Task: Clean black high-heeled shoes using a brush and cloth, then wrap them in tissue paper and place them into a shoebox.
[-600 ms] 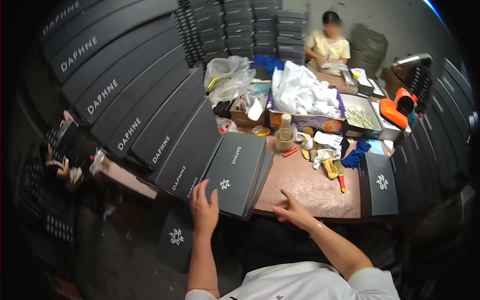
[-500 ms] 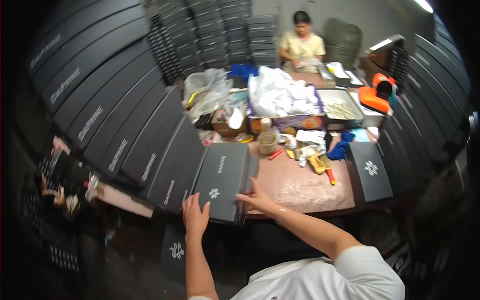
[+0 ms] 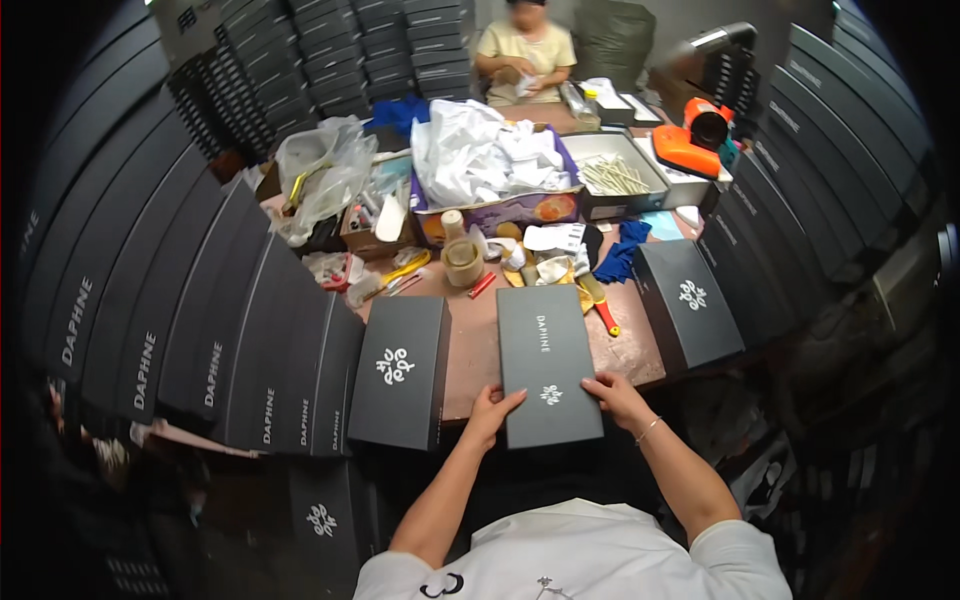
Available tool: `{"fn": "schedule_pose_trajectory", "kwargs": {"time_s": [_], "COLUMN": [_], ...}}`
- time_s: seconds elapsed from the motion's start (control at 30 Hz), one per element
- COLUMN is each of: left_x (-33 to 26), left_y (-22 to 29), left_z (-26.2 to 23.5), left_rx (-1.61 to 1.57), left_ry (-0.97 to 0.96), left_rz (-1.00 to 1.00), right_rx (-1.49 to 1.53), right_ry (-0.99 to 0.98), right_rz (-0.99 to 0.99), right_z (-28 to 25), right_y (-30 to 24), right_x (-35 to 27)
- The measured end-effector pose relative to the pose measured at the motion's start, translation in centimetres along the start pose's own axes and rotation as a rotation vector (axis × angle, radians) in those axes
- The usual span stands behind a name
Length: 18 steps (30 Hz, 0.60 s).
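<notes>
Between my two hands is a dark grey shoebox (image 3: 535, 375) with a pale emblem and lettering on its lid. It lies at the table's near edge, its lower end overhanging. My left hand (image 3: 490, 412) grips its left side with the thumb on the lid. On the opposite side my right hand (image 3: 620, 400) holds it the same way, fingers partly hidden. Left of it stands another dark grey shoebox (image 3: 372, 405) with a larger emblem.
Tall shoebox stacks rise at left (image 3: 180, 320) and right (image 3: 770, 200). Beyond the held box are a purple carton (image 3: 500, 212) of white paper, a tape roll (image 3: 462, 262), a red-handled brush (image 3: 605, 315) and an orange tool (image 3: 685, 155). A person (image 3: 525, 60) sits across the table.
The held shoebox has moved right, away from the left stack, revealing the emblem box beside it. My hands have shifted right with it, and the view has turned.
</notes>
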<state>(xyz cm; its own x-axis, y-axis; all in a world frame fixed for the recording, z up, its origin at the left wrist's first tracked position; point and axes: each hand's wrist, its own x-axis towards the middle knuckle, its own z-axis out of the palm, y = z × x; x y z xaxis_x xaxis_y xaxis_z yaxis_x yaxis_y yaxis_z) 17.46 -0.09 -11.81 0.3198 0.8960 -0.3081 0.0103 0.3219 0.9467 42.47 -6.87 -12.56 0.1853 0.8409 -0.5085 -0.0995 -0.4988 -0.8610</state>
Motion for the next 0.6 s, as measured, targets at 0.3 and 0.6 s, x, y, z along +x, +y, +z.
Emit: {"fn": "schedule_pose_trajectory", "kwargs": {"time_s": [0.3, 0.6], "left_x": [-0.2, -8.6], "left_y": [9.1, 18.0], "left_z": [1.9, -5.4], "left_rx": [-0.534, 0.364], "left_ry": [0.041, 0.349], "left_rz": [-0.141, 0.446], "right_rx": [0.039, -0.273], "right_ry": [-0.201, 0.04], "right_rz": [-0.171, -0.539], "right_z": [-2.0, -3.5], "right_y": [-8.9, -8.0], "right_x": [0.6, 0.1]}}
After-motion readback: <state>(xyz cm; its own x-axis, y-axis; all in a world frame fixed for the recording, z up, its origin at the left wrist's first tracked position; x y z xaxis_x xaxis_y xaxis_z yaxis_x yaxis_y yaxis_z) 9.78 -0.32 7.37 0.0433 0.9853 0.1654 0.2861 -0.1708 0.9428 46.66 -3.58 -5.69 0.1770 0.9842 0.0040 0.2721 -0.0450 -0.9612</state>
